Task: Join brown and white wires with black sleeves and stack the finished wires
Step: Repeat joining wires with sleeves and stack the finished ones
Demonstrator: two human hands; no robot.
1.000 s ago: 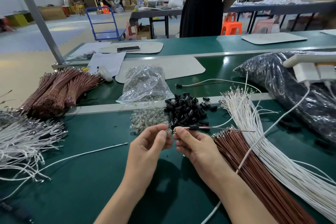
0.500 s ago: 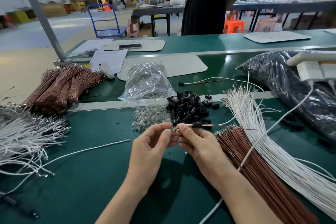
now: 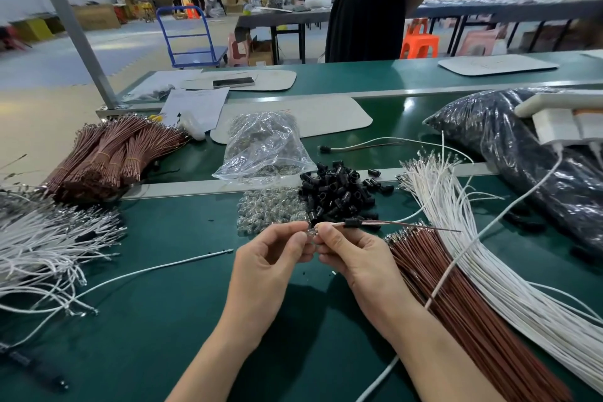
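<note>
The hands are meeting fingertip to fingertip above the bench (image 3: 163,320). The left hand (image 3: 270,258) is pinching the tip of a wire (image 3: 408,224) and the right hand (image 3: 355,254) is pinching it just behind. A sleeve (image 3: 353,223) is sitting on the wire toward 3 o'clock. Loose sleeves (image 3: 339,192) are lying at 12 o'clock, brown wires (image 3: 456,297) and white wires (image 3: 489,254) at 4 o'clock. A person (image 3: 368,3) is standing beyond the bench.

Bright overhead light, soft shadows, edge distortion, blurred background.
</note>
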